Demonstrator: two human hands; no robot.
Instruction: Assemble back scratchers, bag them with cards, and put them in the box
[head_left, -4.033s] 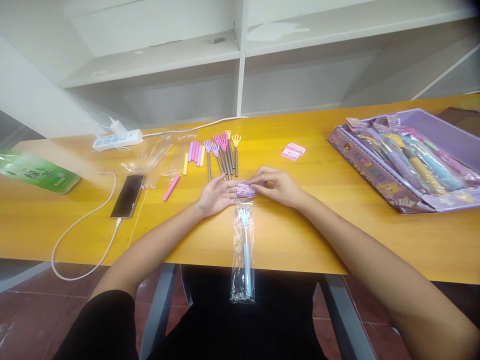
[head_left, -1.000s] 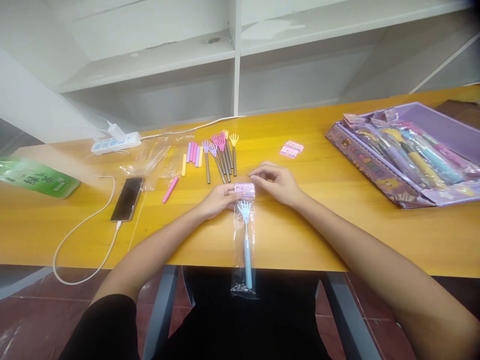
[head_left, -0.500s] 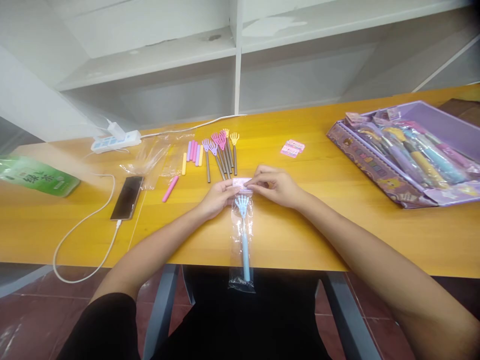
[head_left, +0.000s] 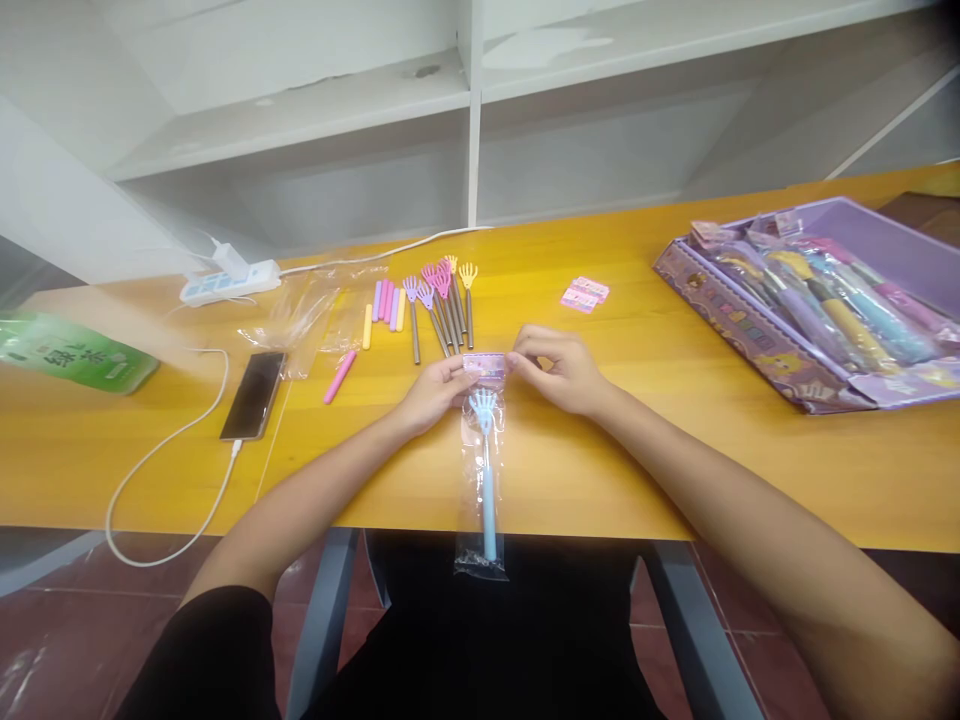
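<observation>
Yellow tabletop (head_left: pixel 675 440), pale-blue claw-headed scratcher (head_left: pixel 488 480) inside clear shiny bag (head_left: pixel 470 500)

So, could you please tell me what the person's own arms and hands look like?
The left hand and right hand are bare, with no gloves, rings or watches visible. A black sleeve covers the upper part of the left arm, ending near the elbow; no sleeve shows on the right arm.

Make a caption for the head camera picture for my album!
Left hand holds the card topping a bagged blue scratcher, right hand close by.
</observation>
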